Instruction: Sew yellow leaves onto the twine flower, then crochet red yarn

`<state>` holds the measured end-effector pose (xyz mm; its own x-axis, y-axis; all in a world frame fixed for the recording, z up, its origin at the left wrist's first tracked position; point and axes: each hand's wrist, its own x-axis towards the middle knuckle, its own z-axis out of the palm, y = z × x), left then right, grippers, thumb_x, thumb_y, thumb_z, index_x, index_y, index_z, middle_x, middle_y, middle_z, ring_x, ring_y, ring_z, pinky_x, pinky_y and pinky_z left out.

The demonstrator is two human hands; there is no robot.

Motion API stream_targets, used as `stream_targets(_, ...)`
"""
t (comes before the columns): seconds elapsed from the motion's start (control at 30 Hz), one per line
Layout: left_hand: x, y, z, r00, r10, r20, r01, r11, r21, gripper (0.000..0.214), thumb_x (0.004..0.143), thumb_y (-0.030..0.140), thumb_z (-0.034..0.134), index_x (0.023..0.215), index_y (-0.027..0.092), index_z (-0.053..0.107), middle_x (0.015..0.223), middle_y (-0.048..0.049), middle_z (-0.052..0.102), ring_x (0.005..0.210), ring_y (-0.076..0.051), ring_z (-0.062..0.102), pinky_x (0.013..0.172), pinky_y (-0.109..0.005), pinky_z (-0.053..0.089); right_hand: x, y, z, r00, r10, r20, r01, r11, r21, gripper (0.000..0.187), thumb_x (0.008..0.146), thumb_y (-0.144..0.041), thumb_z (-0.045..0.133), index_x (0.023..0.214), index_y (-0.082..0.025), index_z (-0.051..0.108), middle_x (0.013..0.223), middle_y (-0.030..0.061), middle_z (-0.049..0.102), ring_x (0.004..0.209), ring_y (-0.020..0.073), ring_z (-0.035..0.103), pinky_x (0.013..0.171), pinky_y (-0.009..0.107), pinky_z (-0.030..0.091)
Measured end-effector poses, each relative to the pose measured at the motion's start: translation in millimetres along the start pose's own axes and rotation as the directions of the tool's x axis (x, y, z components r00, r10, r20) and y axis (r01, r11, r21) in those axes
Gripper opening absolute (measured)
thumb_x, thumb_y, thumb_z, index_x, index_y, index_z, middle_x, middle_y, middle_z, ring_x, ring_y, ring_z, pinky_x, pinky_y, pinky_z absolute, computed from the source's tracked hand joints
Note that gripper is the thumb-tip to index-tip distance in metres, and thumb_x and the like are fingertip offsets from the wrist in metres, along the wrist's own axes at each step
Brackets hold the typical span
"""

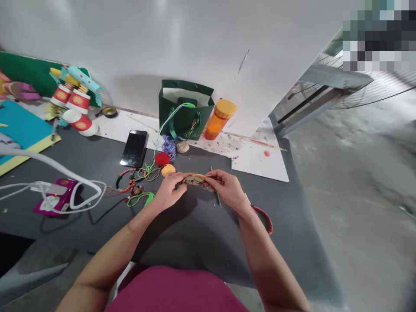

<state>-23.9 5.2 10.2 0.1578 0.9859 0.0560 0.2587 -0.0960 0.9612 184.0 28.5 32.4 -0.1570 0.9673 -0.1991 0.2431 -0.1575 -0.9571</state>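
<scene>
Between my two hands is a small grey-brown knitted-looking piece [194, 181] with a yellow edge along its top. My left hand [169, 190] pinches its left end between thumb and fingers. At the right end, my right hand [228, 189] is closed with the fingertips together; a thin light-coloured strand or tool shows at them, too small to name. Beneath the right hand lies a thin metal rod with a green part [218, 198], partly hidden. A yellow yarn ball [168, 170] and a red yarn ball [162, 159] sit just beyond my left hand.
Green cord [148, 199], a beaded bracelet [121, 180] and a phone [134, 148] lie to the left. Behind stand a dark green paper bag [178, 121] and an orange bottle [216, 123]. A red curved strap [265, 220] lies right; a white cable [87, 177] arches at far left.
</scene>
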Motion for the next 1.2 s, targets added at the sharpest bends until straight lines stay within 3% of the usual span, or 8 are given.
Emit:
stream_targets(0.13,-2,-3,3.9,0.988,-0.154,-0.007,0.151,0.975,-0.163,0.033,0.077,0.012,0.063,0.103,0.021,0.082,0.082,-0.0037,0.075,0.070,-0.019,0.060,0.071,-0.029,0.046,-3,4,4,0.998,-0.004,-0.059,0.003,1.000,-0.014,0.029,0.073,-0.051,0.076,0.079,-0.022,0.071,0.064,0.0030,0.073,0.062,0.0194,0.069,0.054,0.029,0.051)
stream_targets(0.23,-3,-4,5.8,0.979,-0.202,0.027,0.202,0.946,-0.254,0.034,0.077,0.013,0.063,0.106,0.020,0.081,0.090,-0.0042,0.077,0.068,-0.017,0.063,0.069,-0.027,0.048,-7,4,7,0.989,-0.111,-0.101,0.101,0.990,-0.100,0.023,0.077,-0.046,0.072,0.080,-0.023,0.072,0.071,0.0035,0.075,0.064,0.0189,0.069,0.059,0.031,0.053)
stream_targets(0.43,-4,-3,3.4,0.961,-0.234,0.150,0.275,0.883,-0.381,0.076,0.074,0.013,0.066,0.148,0.024,0.057,0.089,-0.0004,0.074,0.060,-0.013,0.060,0.063,-0.025,0.050,-11,-2,8,0.967,-0.251,-0.047,0.231,0.938,-0.257,0.012,0.082,-0.030,0.062,0.083,-0.023,0.071,0.083,0.0045,0.078,0.072,0.0188,0.070,0.068,0.031,0.055)
stream_targets(0.53,-3,0,2.1,0.954,-0.212,0.212,0.282,0.874,-0.396,0.064,0.074,0.013,0.064,0.137,0.023,0.067,0.097,-0.0029,0.075,0.060,-0.012,0.059,0.061,-0.025,0.051,-10,-3,5,0.964,-0.266,0.012,0.260,0.933,-0.250,0.010,0.082,-0.029,0.063,0.085,-0.024,0.071,0.088,0.0050,0.080,0.075,0.0194,0.071,0.068,0.031,0.055)
stream_targets(0.67,-1,1,1.5,0.957,-0.208,0.204,0.271,0.892,-0.361,0.039,0.074,0.015,0.063,0.110,0.016,0.079,0.092,-0.0051,0.076,0.058,-0.012,0.059,0.062,-0.026,0.050,-11,1,5,0.969,-0.247,0.005,0.243,0.950,-0.195,0.013,0.085,-0.034,0.066,0.089,-0.024,0.072,0.091,0.0061,0.080,0.077,0.0198,0.072,0.071,0.033,0.056)
stream_targets(0.87,-1,1,0.5,0.939,-0.240,0.245,0.321,0.868,-0.379,0.035,0.074,0.017,0.061,0.105,0.013,0.078,0.092,-0.0063,0.077,0.056,-0.012,0.061,0.066,-0.029,0.051,-17,8,12,0.975,-0.205,-0.087,0.203,0.979,-0.029,0.017,0.081,-0.036,0.072,0.092,-0.023,0.069,0.097,0.0080,0.081,0.086,0.0216,0.075,0.077,0.034,0.059)
stream_targets(1.0,-3,2,1.2,0.926,-0.254,0.279,0.346,0.866,-0.360,0.038,0.073,0.019,0.061,0.108,0.011,0.076,0.091,-0.0065,0.076,0.057,-0.011,0.062,0.070,-0.030,0.052,-19,11,18,0.975,-0.181,-0.132,0.186,0.982,0.025,0.017,0.079,-0.035,0.072,0.089,-0.022,0.069,0.088,0.0059,0.080,0.082,0.0206,0.075,0.077,0.033,0.058)
stream_targets(1.2,-4,3,3.0,0.921,-0.237,0.309,0.356,0.834,-0.421,0.064,0.073,0.019,0.063,0.136,0.015,0.064,0.124,-0.0119,0.073,0.070,-0.013,0.064,0.063,-0.027,0.053,-18,18,22,0.957,-0.197,-0.211,0.206,0.978,0.023,0.012,0.079,-0.033,0.070,0.085,-0.022,0.068,0.082,0.0045,0.077,0.074,0.0186,0.072,0.071,0.031,0.057)
